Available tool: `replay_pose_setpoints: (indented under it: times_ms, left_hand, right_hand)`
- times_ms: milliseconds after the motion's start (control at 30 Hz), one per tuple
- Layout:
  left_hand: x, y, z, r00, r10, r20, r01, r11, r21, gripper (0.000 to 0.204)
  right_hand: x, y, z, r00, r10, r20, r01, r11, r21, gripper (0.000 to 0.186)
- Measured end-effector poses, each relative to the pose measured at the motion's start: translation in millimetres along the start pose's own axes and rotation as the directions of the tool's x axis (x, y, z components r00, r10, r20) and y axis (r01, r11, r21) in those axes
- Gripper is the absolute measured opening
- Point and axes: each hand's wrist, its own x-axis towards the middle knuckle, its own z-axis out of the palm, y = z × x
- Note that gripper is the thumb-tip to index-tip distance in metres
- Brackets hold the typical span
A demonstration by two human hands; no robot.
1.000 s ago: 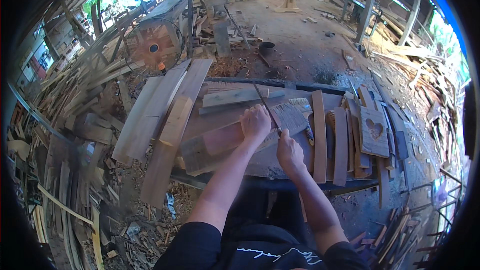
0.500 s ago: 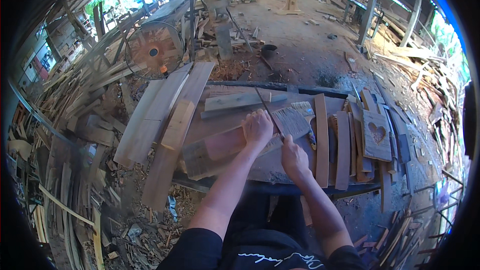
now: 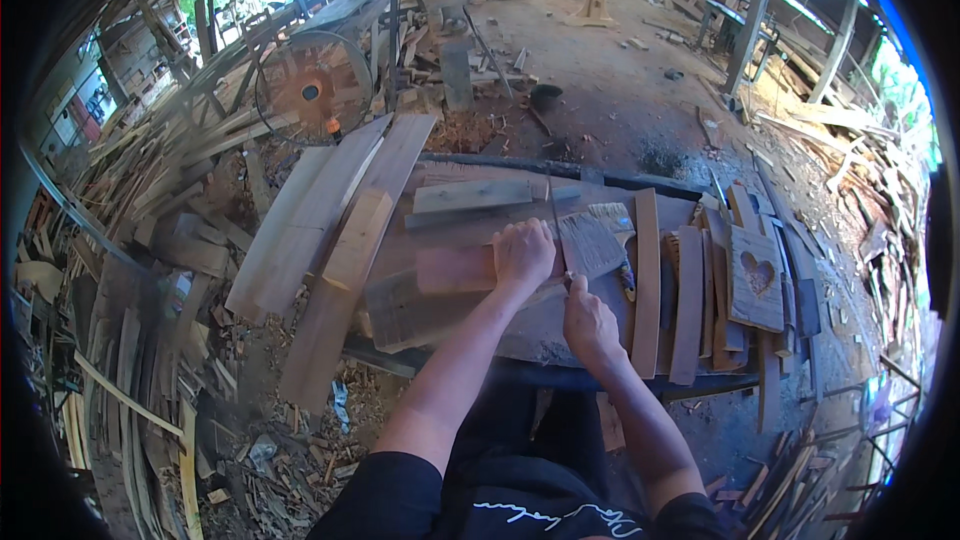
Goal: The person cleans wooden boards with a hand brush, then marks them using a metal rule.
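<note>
My right hand (image 3: 592, 325) is closed round the handle of a long, thin, dark tool (image 3: 555, 215) that looks like a file. Its narrow length points away from me, past the fingers of my left hand (image 3: 524, 255). My left hand is curled over the right end of a reddish-brown board (image 3: 458, 269) and presses it down. Beneath lies a wider weathered board (image 3: 405, 315). Just right of the tool sits a grey, rough-grained wood piece (image 3: 594, 245). The fingertips of my left hand are partly hidden.
Long planks (image 3: 330, 210) slant at the left of the workbench (image 3: 520, 345). Upright strips and a board with a heart-shaped cutout (image 3: 757, 277) stand at its right. A fan (image 3: 312, 90) is beyond the planks. Scrap wood (image 3: 140, 380) covers the ground at left.
The tool's far end has swung right, from leaning left to pointing almost straight away from me. Both hands stay near the same place. The view has shifted slightly.
</note>
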Motion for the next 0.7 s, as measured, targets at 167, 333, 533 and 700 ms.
replay_pose_setpoints:
  times_ms: [167, 333, 533, 700]
  left_hand:
    - [-2, 10, 4, 0.997, -0.064, -0.047, 0.064, 0.998, 0.011, 0.033]
    - [-1, 6, 9, 0.992, -0.111, -0.054, 0.113, 0.993, 0.038, 0.032]
    - [-3, 7, 1, 0.992, -0.113, -0.048, 0.116, 0.992, 0.049, 0.034]
    - [-1, 17, 7, 0.995, -0.052, -0.082, 0.054, 0.998, 0.020, 0.038]
  right_hand:
    - [8, -9, 7, 0.984, 0.135, -0.114, -0.129, 0.990, 0.061, 0.013]
    - [-14, 9, 4, 0.994, 0.076, -0.085, -0.074, 0.997, 0.024, 0.015]
    - [-38, 10, 7, 0.994, 0.094, -0.055, -0.092, 0.995, 0.041, 0.013]
    - [6, 12, 9, 0.988, 0.048, -0.144, -0.041, 0.998, 0.051, 0.013]
